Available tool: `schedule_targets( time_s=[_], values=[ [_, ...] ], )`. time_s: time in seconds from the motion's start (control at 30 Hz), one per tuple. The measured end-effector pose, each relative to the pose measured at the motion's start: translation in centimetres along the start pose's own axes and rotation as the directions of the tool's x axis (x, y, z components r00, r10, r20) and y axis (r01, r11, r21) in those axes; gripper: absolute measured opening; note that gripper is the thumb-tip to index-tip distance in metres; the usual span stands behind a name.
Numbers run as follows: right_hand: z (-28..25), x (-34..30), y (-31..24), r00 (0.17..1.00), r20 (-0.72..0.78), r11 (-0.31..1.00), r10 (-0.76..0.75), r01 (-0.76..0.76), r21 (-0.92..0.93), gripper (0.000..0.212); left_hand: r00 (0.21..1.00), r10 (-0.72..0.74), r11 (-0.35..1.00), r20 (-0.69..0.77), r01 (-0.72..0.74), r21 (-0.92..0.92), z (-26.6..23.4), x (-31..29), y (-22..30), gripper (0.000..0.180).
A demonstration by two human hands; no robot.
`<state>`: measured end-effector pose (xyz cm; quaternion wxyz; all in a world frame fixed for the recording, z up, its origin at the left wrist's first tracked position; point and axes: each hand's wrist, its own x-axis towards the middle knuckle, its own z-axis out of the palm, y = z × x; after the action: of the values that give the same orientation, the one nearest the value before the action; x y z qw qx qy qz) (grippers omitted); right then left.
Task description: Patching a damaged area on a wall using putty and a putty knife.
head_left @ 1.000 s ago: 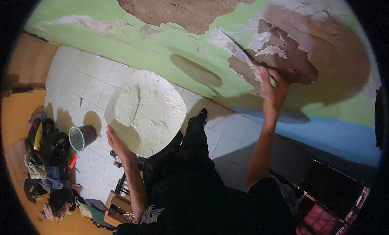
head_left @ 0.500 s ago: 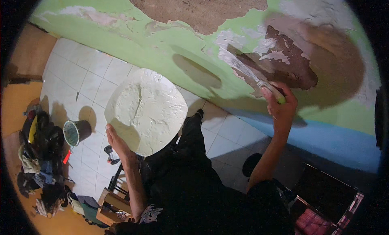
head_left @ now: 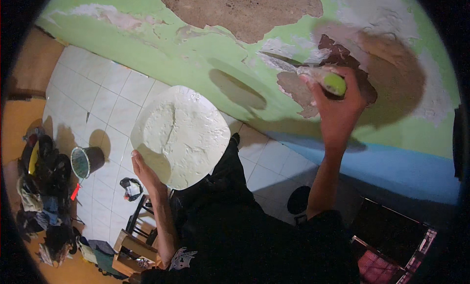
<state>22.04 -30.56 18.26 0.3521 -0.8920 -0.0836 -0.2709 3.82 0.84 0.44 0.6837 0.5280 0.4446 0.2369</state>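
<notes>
Scraper [head_left: 313,73] swung flatter (green-ended), right grip [head_left: 344,102] closed round it, left grip [head_left: 149,179] clasping pale plate [head_left: 139,125]

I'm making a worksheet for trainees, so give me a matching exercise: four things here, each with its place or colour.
Things:
1. scraper
2. paste-covered plate
3. bucket
4. lower wall band

Places or colours:
A. on the floor tiles
B. blue
C. in the left hand
D. in the right hand

Pairs: 1-D, 2-C, 3-A, 4-B

The right hand [head_left: 344,102] (the higher one) is curled in a grip, the left hand [head_left: 148,175] lower
</notes>
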Motion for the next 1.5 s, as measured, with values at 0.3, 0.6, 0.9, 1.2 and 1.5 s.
schedule_targets(
  time_s=[0.3,0.6,0.9,1.2,1.5],
  values=[
    [3.6,3.3,0.8,0.981,-0.144,0.985,-0.132,0.113,-0.131,0.041,1.000,-0.009,1.000,0.003,0.009,-0.028,-0.4,0.8,-0.8,0.037],
    [0.3,4.4,0.7,0.965,-0.234,0.984,-0.121,0.086,-0.157,0.039,1.000,0.028,1.000,-0.009,-0.027,0.001,-2.0,2.2,-3.4,0.045],
    [1.1,3.9,-1.2,0.989,-0.058,0.982,-0.134,0.140,0.129,0.042,1.000,0.006,1.000,0.010,-0.006,0.005,-2.2,1.9,-3.3,0.046],
    [4.1,5.2,1.2,0.958,0.002,0.956,-0.286,0.285,-0.068,0.045,1.000,-0.019,1.000,0.010,0.019,0.014,-1.8,1.5,-2.5,0.045],
    [1.5,4.4,-0.3,0.940,-0.176,0.957,-0.291,0.286,-0.057,0.042,0.999,0.018,0.999,-0.049,-0.020,-0.038,-1.9,1.8,-4.1,0.039]
  ],
)
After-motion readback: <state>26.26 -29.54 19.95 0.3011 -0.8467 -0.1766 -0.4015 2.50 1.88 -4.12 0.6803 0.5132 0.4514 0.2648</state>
